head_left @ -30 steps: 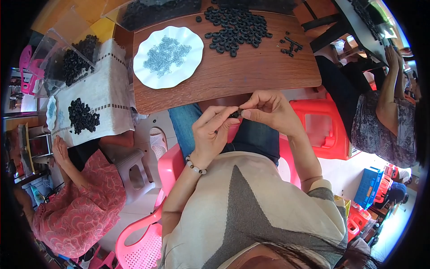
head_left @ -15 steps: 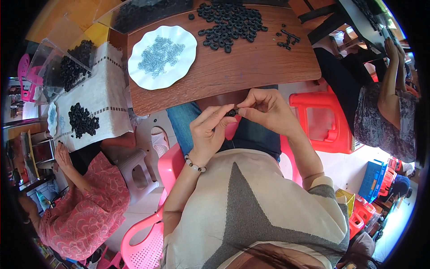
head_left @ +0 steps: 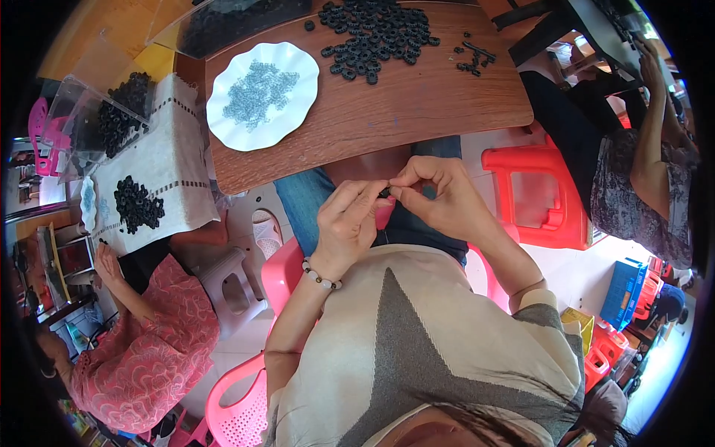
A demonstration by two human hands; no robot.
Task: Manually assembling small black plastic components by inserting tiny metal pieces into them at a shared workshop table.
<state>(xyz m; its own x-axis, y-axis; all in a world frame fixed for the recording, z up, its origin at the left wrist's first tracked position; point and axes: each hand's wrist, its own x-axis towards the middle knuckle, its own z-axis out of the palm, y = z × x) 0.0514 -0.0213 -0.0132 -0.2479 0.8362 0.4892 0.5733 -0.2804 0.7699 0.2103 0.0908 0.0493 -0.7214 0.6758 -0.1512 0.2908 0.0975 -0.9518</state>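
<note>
Above my lap, just off the table's near edge, my left hand point(head_left: 350, 220) pinches a small round black part point(head_left: 384, 193). The thumb and fingertips of my right hand point(head_left: 441, 195) are pressed together against the same part's right side; whether they also hold a tinier piece is too small to tell. On the brown wooden table point(head_left: 402, 115) lies a loose heap of black ring-like parts point(head_left: 380, 37). To its left, a white scalloped plate point(head_left: 298, 119) bears many small clear pieces point(head_left: 261, 91). A few thin black bits point(head_left: 477, 56) are scattered at the table's right.
A clear bin point(head_left: 231, 26) of black parts stands beyond the plate. On the left, a person in red point(head_left: 149, 357) sits by a cloth-covered table point(head_left: 179, 141) with another black heap point(head_left: 138, 205). A red stool point(head_left: 536, 194) stands to my right, near another seated person point(head_left: 633, 186).
Both hands stay together at the black part, with the fingers shifted slightly and the right hand turned a little. The whole view has tilted slightly.
</note>
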